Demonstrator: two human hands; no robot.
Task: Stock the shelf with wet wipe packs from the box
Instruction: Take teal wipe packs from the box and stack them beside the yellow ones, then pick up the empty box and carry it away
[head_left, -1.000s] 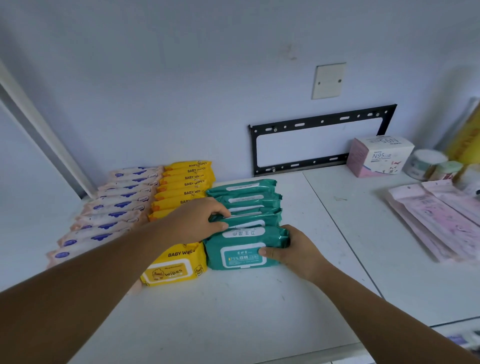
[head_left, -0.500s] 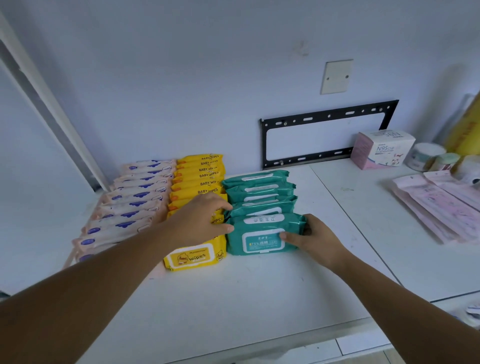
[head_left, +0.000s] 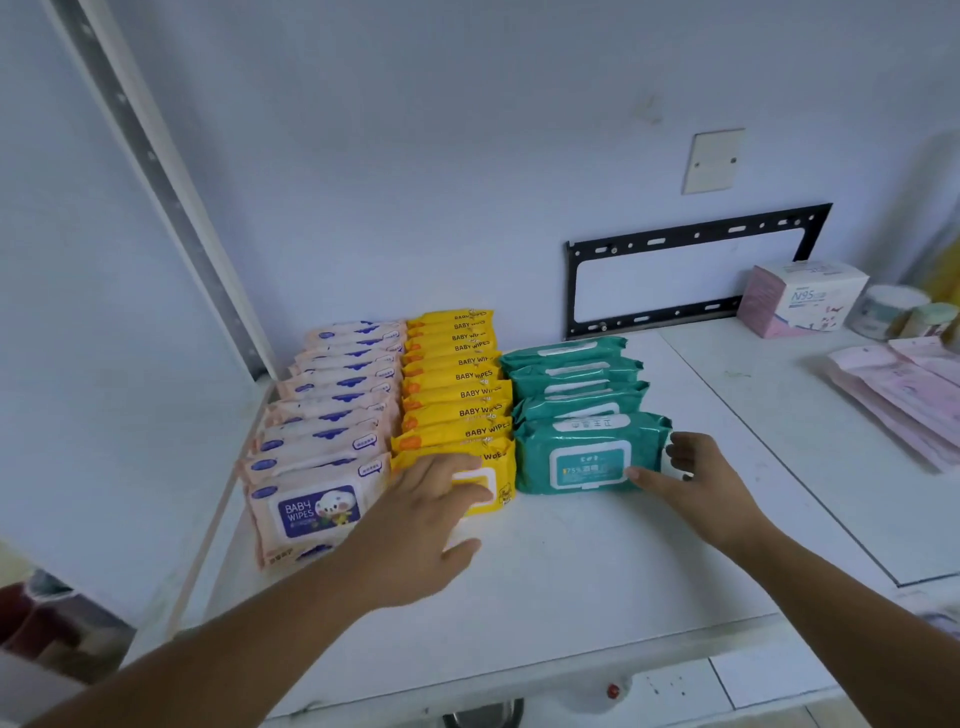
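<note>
On the white shelf (head_left: 597, 582), the fingers (head_left: 457, 470) of the left hand (head_left: 421, 525) are lying straight and slightly apart across the front yellow pack (head_left: 498, 457), with the thumb spreading away below; they are pressing on it, not curling round it. The right hand (head_left: 701, 488) is touching the front teal pack (head_left: 587, 457) with its thumb tip on the face, its fingers (head_left: 680, 449) hanging loosely bent just beside the pack's right end, not closing on it.

The packs are standing in three rows running back to the wall (head_left: 467, 182), each row touching its neighbour; the peach row (head_left: 332, 410) is sitting on the left, the yellow row (head_left: 452, 374) in the middle and the teal row (head_left: 571, 374) on the right. The yellow row is showing ten packs; the peach row is showing about ten; the teal row is showing five, though overlap is making that count unsure.

Well to the right, one N95 box (head_left: 802, 299), two round tubs (head_left: 891, 312) and a fan of pink flat packets (head_left: 904, 395) are resting on the adjoining board; one black bracket (head_left: 691, 270) and one blank wall plate (head_left: 712, 161) are sitting on the pale wall; one perforated upright (head_left: 156, 192) is slanting up at the left.
</note>
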